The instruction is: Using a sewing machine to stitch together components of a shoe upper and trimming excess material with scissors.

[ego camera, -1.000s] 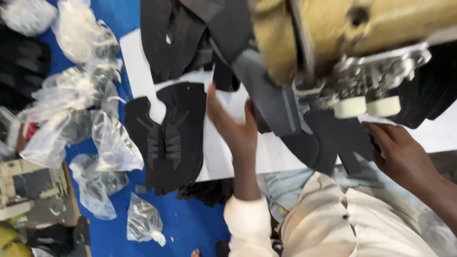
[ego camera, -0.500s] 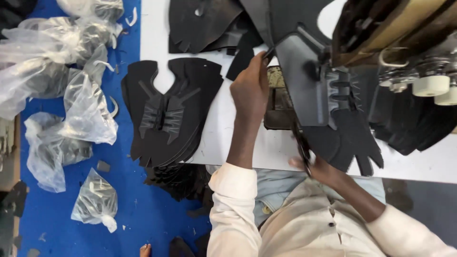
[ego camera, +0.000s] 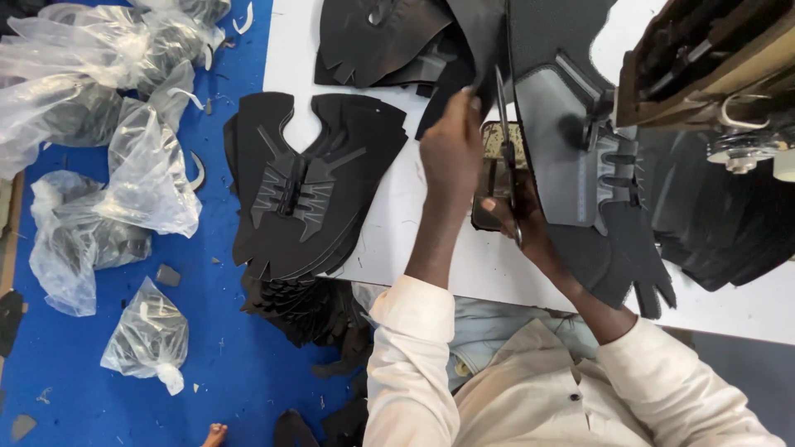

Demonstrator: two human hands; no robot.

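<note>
both hands have shifted: left hand (ego camera: 451,153) and right hand (ego camera: 517,219) grip black shoe upper (ego camera: 571,165); plastic bags (ego camera: 141,178) hold dark pieces.

Left hand (ego camera: 451,149) raised (fingers curled), right hand (ego camera: 522,219) gripping

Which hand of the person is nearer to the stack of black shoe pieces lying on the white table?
The left hand. It is just right of the stack of black shoe pieces, not touching; the right hand is further right, holding scissors.

Blue floor (ego camera: 74,364), white table (ego camera: 431,248)
</note>
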